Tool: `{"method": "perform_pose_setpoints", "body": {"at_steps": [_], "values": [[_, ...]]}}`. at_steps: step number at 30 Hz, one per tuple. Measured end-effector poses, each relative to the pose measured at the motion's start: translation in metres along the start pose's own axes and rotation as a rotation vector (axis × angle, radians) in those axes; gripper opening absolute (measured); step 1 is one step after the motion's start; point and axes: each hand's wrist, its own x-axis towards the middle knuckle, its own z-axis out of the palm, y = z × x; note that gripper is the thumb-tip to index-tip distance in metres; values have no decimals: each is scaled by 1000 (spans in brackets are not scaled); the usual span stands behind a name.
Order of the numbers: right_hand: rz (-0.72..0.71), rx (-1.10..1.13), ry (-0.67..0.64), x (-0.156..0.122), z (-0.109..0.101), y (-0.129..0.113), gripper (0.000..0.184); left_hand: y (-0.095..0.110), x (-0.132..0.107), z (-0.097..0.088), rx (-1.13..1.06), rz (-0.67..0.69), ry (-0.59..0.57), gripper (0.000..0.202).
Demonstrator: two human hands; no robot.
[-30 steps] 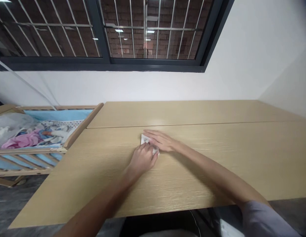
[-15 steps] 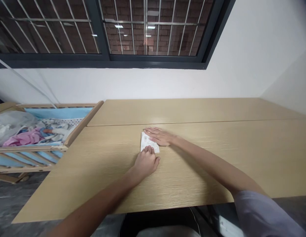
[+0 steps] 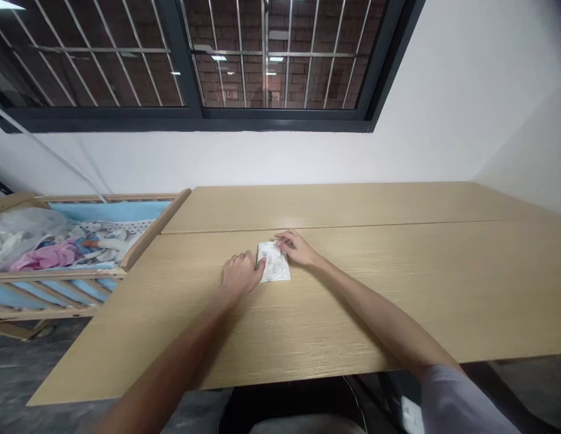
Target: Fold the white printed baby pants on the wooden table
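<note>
A small white flat packet [image 3: 275, 268] with faint printing lies on the wooden table [image 3: 334, 313]; whether it is paper or cloth I cannot make out. At its left edge rests my left hand [image 3: 241, 274], thumb stretched out against the packet and the other fingers bent down onto the tabletop beside it. My right hand [image 3: 297, 247] is at the top right corner, its thumb and fingers drawn close about the packet's upper edge. The packet's upper right corner is partly hidden by those fingers.
On the left, against the table, stands a wooden crib [image 3: 81, 277] with blue lining and heaped clothes [image 3: 49, 253]. A barred window [image 3: 280, 120] is set in the white wall behind. The tabletop has a long seam toward its back.
My left hand has slid off the packet's lower part to its left side. My right hand, flat before, has lifted and bent its fingers at the upper edge, uncovering more of the packet.
</note>
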Motion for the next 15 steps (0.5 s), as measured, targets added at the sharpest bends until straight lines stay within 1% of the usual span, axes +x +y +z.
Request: {"method": "perform_pose_setpoints", "body": {"at_steps": [2,5,7,9,11,12,13,15], "values": [[9,30,-8,-1,7,-3,30,-2,4,5,-7,-2,-50,41],[70,36,43,-3,13,-13,23,-3,11,7,-53,60,-136,31],[147,31,76,-7,14,-27,20,-3,15,-3,-97,116,-188,25],[208,34,66,-17,12,-49,18,-5,12,-21,-137,172,-227,23],[230,78,9,-34,9,-80,19,-10,-3,-45,-187,219,-237,23],[229,118,-32,-45,7,-99,19,-14,-16,-58,-219,235,-231,24],[223,175,-74,-57,4,-118,19,-19,-32,-71,-257,248,-231,25],[195,301,-156,-82,2,-156,19,-36,-73,-92,-329,246,-250,27]]}}
